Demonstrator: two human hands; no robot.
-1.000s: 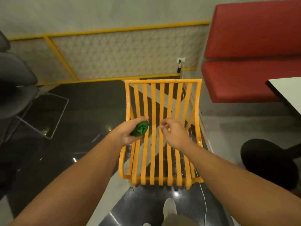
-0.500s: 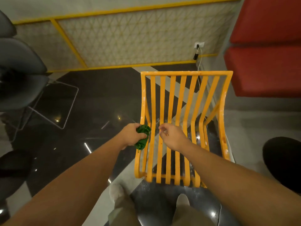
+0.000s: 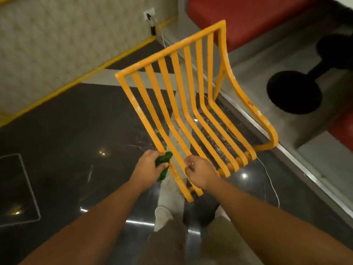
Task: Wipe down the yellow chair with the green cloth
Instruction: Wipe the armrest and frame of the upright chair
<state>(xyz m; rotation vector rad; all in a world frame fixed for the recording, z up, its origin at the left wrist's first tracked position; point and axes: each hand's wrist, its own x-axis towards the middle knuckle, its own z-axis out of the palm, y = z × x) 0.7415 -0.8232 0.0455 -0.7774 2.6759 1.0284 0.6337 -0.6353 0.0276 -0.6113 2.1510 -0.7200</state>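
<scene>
The yellow chair (image 3: 188, 96), made of curved slats, fills the middle of the head view, turned diagonally with its back toward the upper right. My left hand (image 3: 148, 170) grips a bunched green cloth (image 3: 163, 165) against the outer left slat, near the seat's front edge. My right hand (image 3: 199, 174) is beside it, fingers curled onto a slat near the front of the seat. White specks mark the slats.
A red padded bench (image 3: 248, 18) stands behind the chair. A black round table base (image 3: 294, 91) sits on the right. A white cable (image 3: 269, 180) trails over the dark glossy floor from a wall socket (image 3: 149, 13). My shoe (image 3: 162, 217) is under the chair's front.
The view has swung, so the chair now looks rotated with its back to the upper right. Both hands have moved down the slats toward the seat's front edge, cloth still in the left.
</scene>
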